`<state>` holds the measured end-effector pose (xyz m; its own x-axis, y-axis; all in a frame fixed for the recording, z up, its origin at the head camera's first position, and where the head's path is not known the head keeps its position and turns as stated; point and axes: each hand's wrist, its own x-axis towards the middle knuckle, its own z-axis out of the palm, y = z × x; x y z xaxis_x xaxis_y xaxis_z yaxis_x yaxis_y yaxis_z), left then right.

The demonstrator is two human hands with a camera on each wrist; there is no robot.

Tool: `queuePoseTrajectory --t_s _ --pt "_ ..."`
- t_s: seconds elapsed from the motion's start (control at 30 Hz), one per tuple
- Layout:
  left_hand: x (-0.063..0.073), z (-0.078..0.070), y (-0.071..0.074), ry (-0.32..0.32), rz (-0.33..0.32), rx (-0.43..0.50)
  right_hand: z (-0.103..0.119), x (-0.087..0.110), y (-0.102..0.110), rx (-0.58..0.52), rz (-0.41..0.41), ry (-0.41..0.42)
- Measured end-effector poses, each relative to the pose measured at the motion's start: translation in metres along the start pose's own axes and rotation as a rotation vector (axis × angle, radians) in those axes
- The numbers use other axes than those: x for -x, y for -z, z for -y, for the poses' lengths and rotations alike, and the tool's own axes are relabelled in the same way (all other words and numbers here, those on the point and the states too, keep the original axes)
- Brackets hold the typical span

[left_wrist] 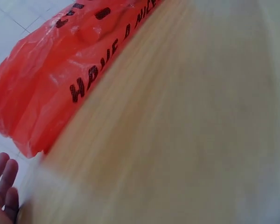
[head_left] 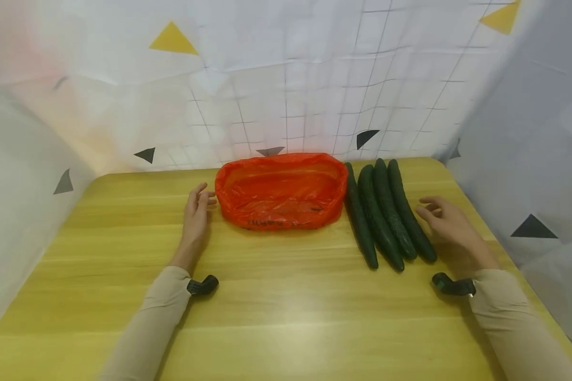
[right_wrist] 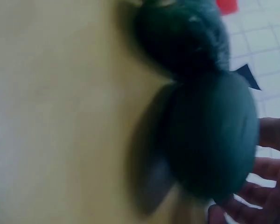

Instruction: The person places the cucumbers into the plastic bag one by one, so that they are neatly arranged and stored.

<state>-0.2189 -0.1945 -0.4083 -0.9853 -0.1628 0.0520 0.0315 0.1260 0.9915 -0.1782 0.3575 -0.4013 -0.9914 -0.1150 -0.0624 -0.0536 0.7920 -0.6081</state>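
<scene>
I log, left to right: bare left hand (head_left: 197,210), fingers apart, holding nothing, just beside the red, open-mouthed plastic bag (head_left: 278,218) on the far yellow wood-grain table (head_left: 286,301). Right of it, four long, dark-green cucumbers (head_left: 390,206) lie between bag and bare right hand (head_left: 447,219), empty, fingers loosely bent. Far side: white gridded sheet (head_left: 262,114).

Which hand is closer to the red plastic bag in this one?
Left. The left hand is close beside the left end of the red plastic bag; the right hand is farther off, with four cucumbers between.
</scene>
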Motion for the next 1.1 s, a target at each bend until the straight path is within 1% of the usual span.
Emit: queuePoseTrajectory --t_s 0.03,0.13,0.2,0.3,0.4,0.47,0.57,0.63,0.77,0.87,1.1 --pt "0.001 -0.003 -0.002 0.006 -0.011 0.014 0.001 -0.002 0.000 -0.011 0.012 -0.013" --pt "-0.001 -0.010 -0.007 -0.001 -0.053 0.018 0.003 -0.005 0.002 -0.039 0.057 -0.038" --pt "-0.005 -0.012 -0.011 -0.017 -0.077 0.038 0.005 -0.006 0.004 -0.065 0.091 -0.061" --pt "-0.012 -0.011 -0.016 -0.040 -0.102 0.101 0.012 -0.011 0.005 -0.094 0.135 -0.097" --pt "-0.017 -0.010 -0.020 -0.052 -0.112 0.145 0.020 -0.018 0.002 -0.093 0.141 -0.118" --pt "-0.018 -0.010 -0.021 -0.051 -0.115 0.130 0.024 -0.022 -0.002 -0.062 0.124 -0.121" --pt "-0.016 -0.011 -0.022 -0.054 -0.103 0.097 0.028 -0.026 -0.007 -0.018 0.088 -0.128" --pt "-0.015 -0.011 -0.022 -0.071 -0.088 0.060 0.030 -0.028 -0.010 -0.005 0.067 -0.127" --pt "-0.014 -0.012 -0.023 -0.118 -0.030 0.048 0.033 -0.030 -0.013 0.008 0.039 -0.129" --pt "-0.013 -0.011 -0.023 -0.132 -0.005 0.053 0.034 -0.031 -0.016 0.018 0.029 -0.135" --pt "-0.010 -0.010 -0.021 -0.141 -0.007 0.041 0.037 -0.034 -0.019 0.018 0.031 -0.150"
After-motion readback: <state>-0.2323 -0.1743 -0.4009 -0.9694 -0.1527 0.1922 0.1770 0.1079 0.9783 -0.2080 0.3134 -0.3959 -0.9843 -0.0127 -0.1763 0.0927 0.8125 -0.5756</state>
